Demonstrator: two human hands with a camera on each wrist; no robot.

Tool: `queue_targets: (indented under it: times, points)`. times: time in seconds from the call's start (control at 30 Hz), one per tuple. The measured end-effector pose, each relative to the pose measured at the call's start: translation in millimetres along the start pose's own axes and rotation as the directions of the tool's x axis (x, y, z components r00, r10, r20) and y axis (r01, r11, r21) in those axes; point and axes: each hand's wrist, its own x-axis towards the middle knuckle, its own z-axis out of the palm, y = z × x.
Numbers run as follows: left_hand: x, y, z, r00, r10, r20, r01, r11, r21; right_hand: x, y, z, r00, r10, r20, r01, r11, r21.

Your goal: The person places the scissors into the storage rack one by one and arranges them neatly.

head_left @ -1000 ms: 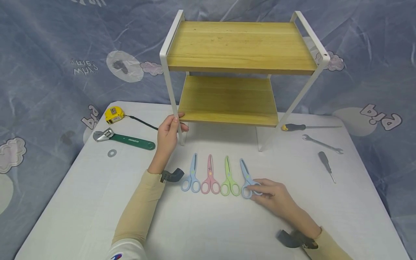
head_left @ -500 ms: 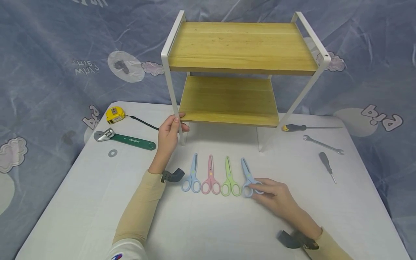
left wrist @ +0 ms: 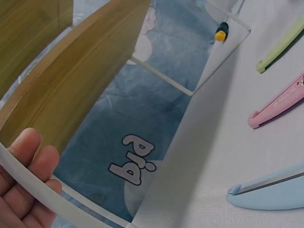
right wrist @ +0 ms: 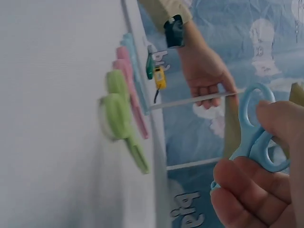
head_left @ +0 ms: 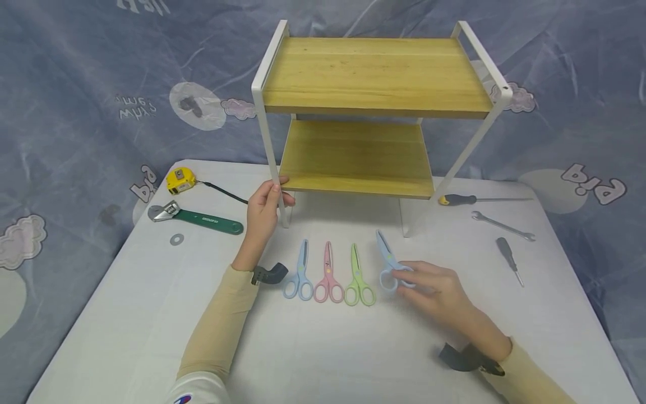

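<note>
Fingers (head_left: 411,276) round blue scissors (head_left: 387,260)

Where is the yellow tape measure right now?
In the head view the tape measure lies at the table's far left, just behind the green wrench, left of the shelf.

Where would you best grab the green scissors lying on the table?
By the finger loops. The green scissors lie flat and closed, blades pointing at the shelf, loops toward the person. Probably come from the near side; pink scissors lie close alongside, so the flanks look cramped.
</note>
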Motion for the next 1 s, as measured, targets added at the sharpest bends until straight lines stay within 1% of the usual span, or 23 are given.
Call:
queue_targets:
  times: [0.1, 0.23, 0.33, 0.43, 0.47, 0.53, 0.6, 0.67, 0.7, 0.77, 1.0]
  points:
    - [-0.5, 0.1, -0.4, 1.000, -0.008, -0.005, 0.008, 1.000, 0.004, 17, -4, -2, 0.996, -0.079, -0.047, 0.080, 0.997, 0.021]
    - [-0.9, 0.7, -0.7, 1.000, -0.019, -0.009, 0.019, 1.000, -0.001, 38, -10, -5, 0.988, -0.133, -0.077, 0.139, 0.986, 0.087]
    - [-0.9, 1.0, -0.6, 1.000, -0.020, -0.004, 0.020, 1.000, -0.004, 54, -17, -6, 0.980, -0.175, -0.093, 0.189, 0.966, 0.174]
    - [-1.0, 0.7, -0.8, 1.000, -0.017, -0.001, 0.017, 1.000, -0.001, 72, -26, -5, 0.973, -0.206, -0.100, 0.226, 0.940, 0.258]
    - [-1.2, 0.5, -0.9, 1.000, -0.013, -0.002, 0.013, 1.000, -0.002, 77, -29, -4, 0.973, -0.206, -0.102, 0.228, 0.926, 0.303]
    - [-1.4, 0.2, -1.0, 1.000, -0.009, -0.005, 0.009, 1.000, -0.004, 88, -35, -3, 0.977, -0.193, -0.095, 0.215, 0.886, 0.410]
    - [-1.2, -0.4, -0.8, 1.000, -0.010, -0.004, 0.010, 1.000, -0.008, 97, -41, -2, 0.981, -0.172, -0.093, 0.196, 0.835, 0.515]
    - [-0.9, -0.7, -0.3, 1.000, -0.012, -0.001, 0.012, 1.000, -0.012, 106, -46, -2, 0.983, -0.157, -0.097, 0.183, 0.771, 0.610]
    - [-0.7, -0.7, 0.0, 1.000, -0.013, 0.000, 0.013, 1.000, -0.011, 110, -48, -3, 0.983, -0.157, -0.097, 0.183, 0.755, 0.630]
    - [-0.5, -1.1, 0.3, 1.000, -0.016, 0.003, 0.016, 1.000, -0.005, 120, -53, -4, 0.981, -0.159, -0.114, 0.196, 0.755, 0.626]
    - [-0.5, 0.6, -0.2, 1.000, -0.022, 0.000, 0.022, 1.000, 0.005, 159, -70, -10, 0.966, -0.175, -0.190, 0.250, 0.822, 0.511]
